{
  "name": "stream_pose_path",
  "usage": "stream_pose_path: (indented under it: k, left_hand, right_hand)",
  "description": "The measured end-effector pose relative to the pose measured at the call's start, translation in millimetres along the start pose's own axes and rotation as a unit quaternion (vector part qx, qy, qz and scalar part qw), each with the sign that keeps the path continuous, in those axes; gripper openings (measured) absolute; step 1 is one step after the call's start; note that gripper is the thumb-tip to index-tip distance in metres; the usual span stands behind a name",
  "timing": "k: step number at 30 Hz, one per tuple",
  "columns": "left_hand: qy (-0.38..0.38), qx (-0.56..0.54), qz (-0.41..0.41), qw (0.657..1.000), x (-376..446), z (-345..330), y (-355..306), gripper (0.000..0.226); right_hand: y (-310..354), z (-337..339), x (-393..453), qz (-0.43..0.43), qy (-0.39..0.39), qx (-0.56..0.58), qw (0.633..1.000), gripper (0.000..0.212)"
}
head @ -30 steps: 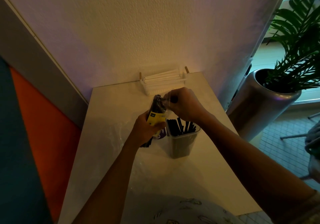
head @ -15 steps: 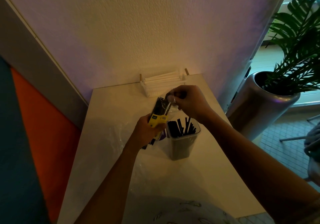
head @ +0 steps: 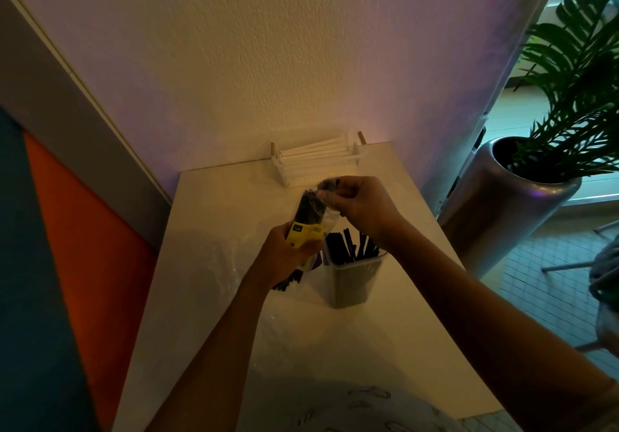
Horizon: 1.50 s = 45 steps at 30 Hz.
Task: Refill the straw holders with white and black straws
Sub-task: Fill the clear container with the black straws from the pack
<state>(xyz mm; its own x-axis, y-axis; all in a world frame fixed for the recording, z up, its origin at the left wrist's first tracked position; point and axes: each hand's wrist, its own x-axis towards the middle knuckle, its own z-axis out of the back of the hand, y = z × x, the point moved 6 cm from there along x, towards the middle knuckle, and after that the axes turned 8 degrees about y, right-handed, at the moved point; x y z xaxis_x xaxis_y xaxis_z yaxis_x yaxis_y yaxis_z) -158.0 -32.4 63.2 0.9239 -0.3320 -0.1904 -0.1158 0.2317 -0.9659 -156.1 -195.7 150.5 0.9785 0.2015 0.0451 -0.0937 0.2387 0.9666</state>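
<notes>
Currently opening the black straw pack (head: 306,217): left hand (head: 284,254) grips it, right hand (head: 355,204) pinches its top. Next, probably drop the straws into the clear holder (head: 351,277).

From here the surface (head: 207,264) reads as smooth white laminate with a soft sheen. At twelve o'clock the wall (head: 268,46) is rough, matt textured plaster. The pack of black straws (head: 310,217) is crinkly clear plastic film, glossy, with a yellow paper label (print too small to read). The holder (head: 351,281) at three o'clock of it looks like frosted translucent plastic. The planter (head: 495,204) at two o'clock is brushed, shiny metal.
</notes>
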Motion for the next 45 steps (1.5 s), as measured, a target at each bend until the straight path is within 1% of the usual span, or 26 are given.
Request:
stream_pose_path:
  k: [4,11,17,20,24,26,29,32,34,38,43,45]
  left_hand:
    - [-0.008,0.003,0.002,1.000,-3,1,0,0.026]
    - [-0.005,-0.006,-0.003,1.000,-3,1,-1,0.028]
    - [0.009,-0.022,-0.014,1.000,-2,0,-1,0.026]
    - [0.017,-0.025,-0.011,0.999,-1,-2,-2,0.025]
    - [0.026,-0.032,-0.003,0.999,2,-2,-2,0.024]
    - [0.025,-0.037,-0.002,0.999,2,-2,-1,0.024]
    - [0.021,-0.033,-0.003,0.999,-1,-4,-2,0.025]
    - [0.016,-0.042,-0.005,0.999,-4,-3,-2,0.025]
    - [0.018,-0.043,-0.009,0.999,-5,-4,-2,0.025]
    - [0.017,-0.044,-0.011,0.999,-5,-4,-1,0.025]
    - [0.023,-0.031,-0.010,0.999,-4,-3,1,0.025]
    - [0.023,-0.029,-0.005,0.999,-4,-3,2,0.024]
  right_hand:
    - [5,3,0,0.011,-0.016,-0.033,0.999,0.019]
    - [11,15,7,0.017,-0.033,-0.087,0.996,0.020]
    - [24,27,9,0.029,-0.054,-0.085,0.994,0.021]
    - [24,29,6,0.025,-0.075,-0.052,0.995,0.021]
    - [15,20,4,-0.005,-0.056,-0.019,0.998,0.024]
    - [10,16,4,-0.016,-0.056,-0.029,0.998,0.024]
    - [11,9,5,-0.007,-0.053,-0.081,0.995,0.029]
    - [16,10,7,0.003,-0.067,-0.111,0.992,0.025]
    - [20,14,8,0.010,-0.075,-0.113,0.991,0.022]
    - [26,21,9,0.019,-0.087,-0.106,0.990,0.025]
    - [24,22,5,0.010,-0.091,-0.083,0.992,0.023]
    - [22,19,5,0.002,-0.079,-0.059,0.995,0.023]
